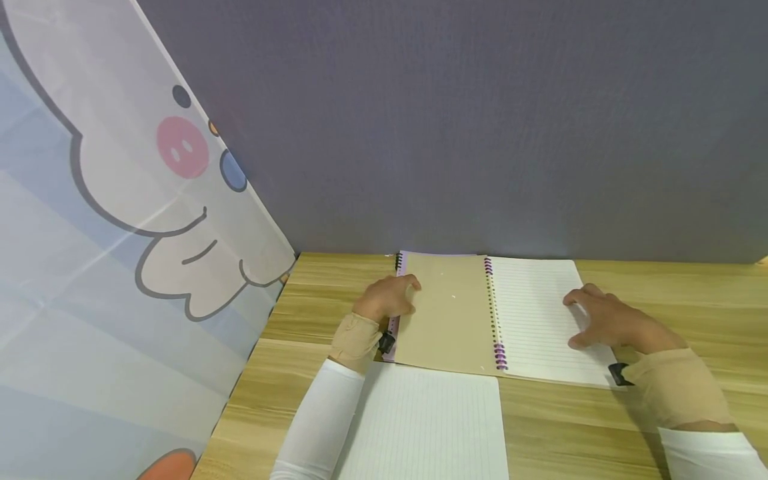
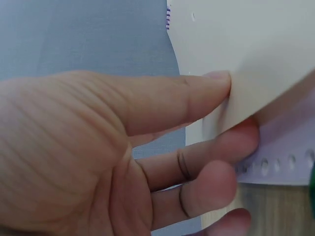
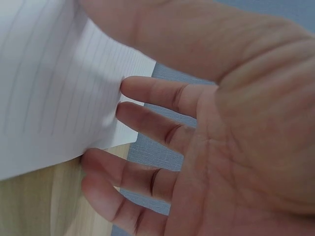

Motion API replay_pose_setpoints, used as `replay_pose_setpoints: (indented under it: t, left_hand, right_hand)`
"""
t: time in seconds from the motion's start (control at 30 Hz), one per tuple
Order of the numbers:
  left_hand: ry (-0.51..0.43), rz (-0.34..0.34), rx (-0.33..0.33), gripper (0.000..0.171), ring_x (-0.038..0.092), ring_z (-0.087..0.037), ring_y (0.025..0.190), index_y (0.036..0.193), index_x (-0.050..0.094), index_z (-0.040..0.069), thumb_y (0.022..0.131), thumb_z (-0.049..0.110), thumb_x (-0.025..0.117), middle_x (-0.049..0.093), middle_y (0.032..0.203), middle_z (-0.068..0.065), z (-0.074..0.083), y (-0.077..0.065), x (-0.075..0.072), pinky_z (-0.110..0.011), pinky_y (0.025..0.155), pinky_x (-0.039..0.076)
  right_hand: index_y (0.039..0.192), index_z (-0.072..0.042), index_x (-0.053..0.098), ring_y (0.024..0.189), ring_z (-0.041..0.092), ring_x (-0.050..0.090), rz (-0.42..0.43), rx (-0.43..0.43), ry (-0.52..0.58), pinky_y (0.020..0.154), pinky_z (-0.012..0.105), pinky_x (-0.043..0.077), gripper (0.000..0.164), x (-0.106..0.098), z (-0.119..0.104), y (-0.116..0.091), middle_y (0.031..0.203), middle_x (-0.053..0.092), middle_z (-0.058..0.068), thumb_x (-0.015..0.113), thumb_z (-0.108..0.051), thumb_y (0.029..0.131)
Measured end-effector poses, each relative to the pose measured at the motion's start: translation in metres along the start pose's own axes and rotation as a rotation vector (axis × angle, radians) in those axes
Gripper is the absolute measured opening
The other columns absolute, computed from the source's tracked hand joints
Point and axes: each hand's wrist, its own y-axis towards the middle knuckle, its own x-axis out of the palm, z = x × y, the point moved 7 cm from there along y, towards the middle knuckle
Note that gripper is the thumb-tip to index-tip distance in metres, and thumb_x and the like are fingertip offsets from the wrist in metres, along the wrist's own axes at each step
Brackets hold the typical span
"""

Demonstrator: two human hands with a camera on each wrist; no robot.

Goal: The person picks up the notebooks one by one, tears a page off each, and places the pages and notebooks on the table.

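A spiral notebook (image 1: pixel 540 313) lies open, its lined page on the right and a plain tan cover (image 1: pixel 450 313) on the left, joined by a purple coil (image 1: pixel 501 357). At the tan cover's left edge, my left hand (image 1: pixel 387 298) pinches it; in the left wrist view the thumb lies on the tan face and a finger behind its edge. Under that edge shows a lilac sheet (image 2: pixel 285 152) with punched holes. My right hand (image 1: pixel 609 323) is over the lined page's right side. In the right wrist view its fingertips (image 3: pixel 129 87) touch the page with fingers extended.
Lined paper (image 1: pixel 432 427) lies in front of the notebook, partly behind the left forearm. Behind the wooden table (image 1: pixel 690 287) stands a grey panel (image 1: pixel 480 133). A cartoon-printed sheet (image 1: pixel 120 200) hangs on the left. A black coil (image 1: pixel 399 261) shows at the lilac edge.
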Motion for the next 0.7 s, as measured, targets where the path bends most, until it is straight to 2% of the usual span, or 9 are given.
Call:
replay_pose_setpoints:
  t: [0.37,0.47,0.6,0.7]
  left_hand:
    - [0.06,0.013,-0.02,0.058,0.05,-0.024,0.104,0.128,0.049,0.03,0.074,0.033,0.072,0.05,0.127,-0.006,-0.001,0.0,-0.001,-0.042,0.076,0.041]
    - [0.106,0.018,-0.021,0.06,0.052,-0.023,0.1,0.128,0.049,0.028,0.073,0.036,0.072,0.054,0.122,-0.004,0.002,0.002,0.0,-0.042,0.075,0.042]
    - [0.103,0.024,0.0,0.059,0.057,-0.021,0.081,0.127,0.05,0.023,0.074,0.034,0.071,0.06,0.105,-0.002,0.013,0.002,0.005,-0.037,0.066,0.045]
    - [0.118,0.037,0.058,0.057,0.056,-0.018,0.086,0.127,0.05,0.022,0.075,0.035,0.07,0.058,0.107,0.0,0.029,0.002,0.011,-0.035,0.069,0.044]
  right_hand:
    - [0.117,-0.005,0.046,0.098,0.042,0.043,-0.003,-0.004,0.005,0.073,0.051,0.039,0.075,0.0,0.002,0.0,0.117,0.038,0.017,0.076,-0.046,0.062]
    - [0.117,-0.005,0.046,0.098,0.043,0.043,-0.002,-0.008,0.012,0.073,0.051,0.039,0.075,0.001,0.003,0.001,0.118,0.038,0.018,0.076,-0.045,0.061]
    - [0.117,-0.006,0.046,0.1,0.044,0.043,-0.007,-0.006,0.024,0.074,0.052,0.038,0.075,0.002,0.004,0.001,0.118,0.037,0.017,0.076,-0.045,0.061]
    - [0.117,-0.005,0.046,0.101,0.044,0.042,-0.014,-0.002,0.03,0.074,0.052,0.038,0.075,0.003,0.005,0.002,0.119,0.037,0.017,0.076,-0.045,0.062]
